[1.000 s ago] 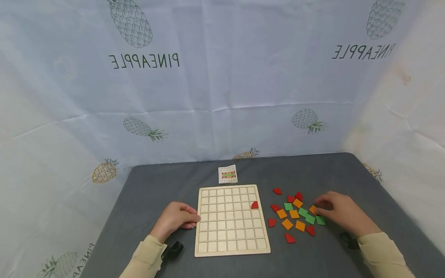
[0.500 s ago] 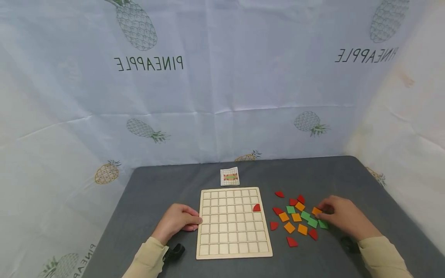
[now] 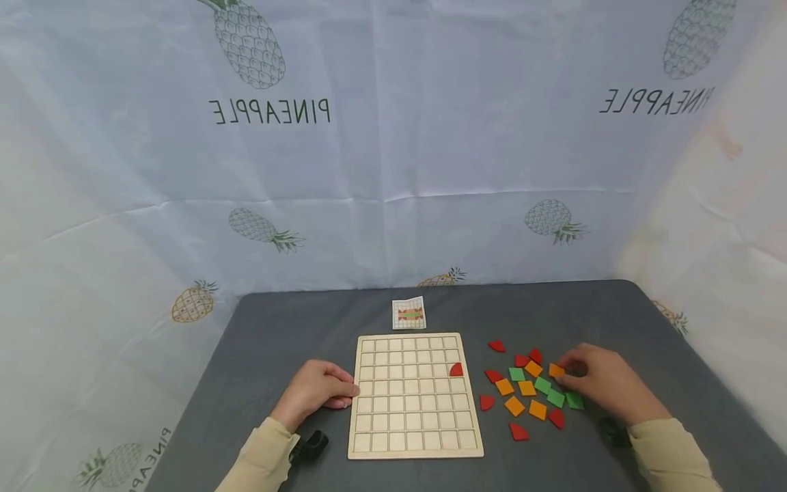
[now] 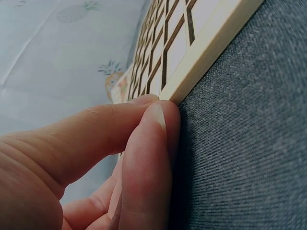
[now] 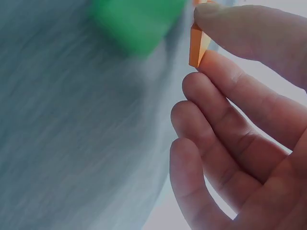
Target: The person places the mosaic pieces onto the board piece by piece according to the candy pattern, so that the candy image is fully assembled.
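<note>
In the head view my left hand holds the left edge of a pale wooden grid board. The left wrist view shows thumb and fingertip pinching the rim. A red quarter-round tile lies in a cell near the board's right side. To the right of the board, my right hand pinches an orange square tile between thumb and index finger. Seen from the right wrist, that orange tile is edge-on, its top partly hidden by the thumb. A green tile appears blurred beyond it.
Green square tiles, orange ones and red quarter-rounds lie scattered between board and right hand. A small printed pattern card sits behind the board. Pineapple-print cloth hangs along the grey table's back edge.
The right hand has shifted the orange tile slightly up and to the left relative to the green tiles. The left hand stays at the board's edge. The head view has tilted a little.
</note>
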Available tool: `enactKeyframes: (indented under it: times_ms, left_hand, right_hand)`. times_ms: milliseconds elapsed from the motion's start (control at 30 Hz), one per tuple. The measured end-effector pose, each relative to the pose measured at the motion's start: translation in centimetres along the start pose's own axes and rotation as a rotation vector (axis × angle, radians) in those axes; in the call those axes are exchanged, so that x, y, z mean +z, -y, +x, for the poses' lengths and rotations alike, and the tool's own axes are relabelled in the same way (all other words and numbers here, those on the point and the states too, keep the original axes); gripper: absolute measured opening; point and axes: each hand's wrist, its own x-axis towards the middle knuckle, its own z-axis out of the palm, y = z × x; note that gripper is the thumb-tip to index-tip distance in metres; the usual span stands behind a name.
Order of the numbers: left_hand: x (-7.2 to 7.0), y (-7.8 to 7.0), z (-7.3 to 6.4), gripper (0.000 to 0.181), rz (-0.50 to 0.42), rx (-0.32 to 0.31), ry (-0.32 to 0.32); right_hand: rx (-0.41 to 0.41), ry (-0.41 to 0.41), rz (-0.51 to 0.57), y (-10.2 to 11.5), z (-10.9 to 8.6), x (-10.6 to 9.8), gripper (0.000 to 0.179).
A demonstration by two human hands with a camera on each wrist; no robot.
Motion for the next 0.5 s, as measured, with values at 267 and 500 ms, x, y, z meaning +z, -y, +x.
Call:
enactKeyframes:
  times_ms: [267,500]
  left_hand:
    - [-0.2,-0.1,-0.1,0.029,-0.010,-0.008,0.000]
    - [-0.1,-0.3,-0.3,0.028,0.002,-0.008,-0.002]
  right_hand:
    - [-0.099,-0.024,0.036,6.0,1.7,1.5,0.016]
    - [-0.148,0.012,0.060,11.0,2.9,3.2,0.017]
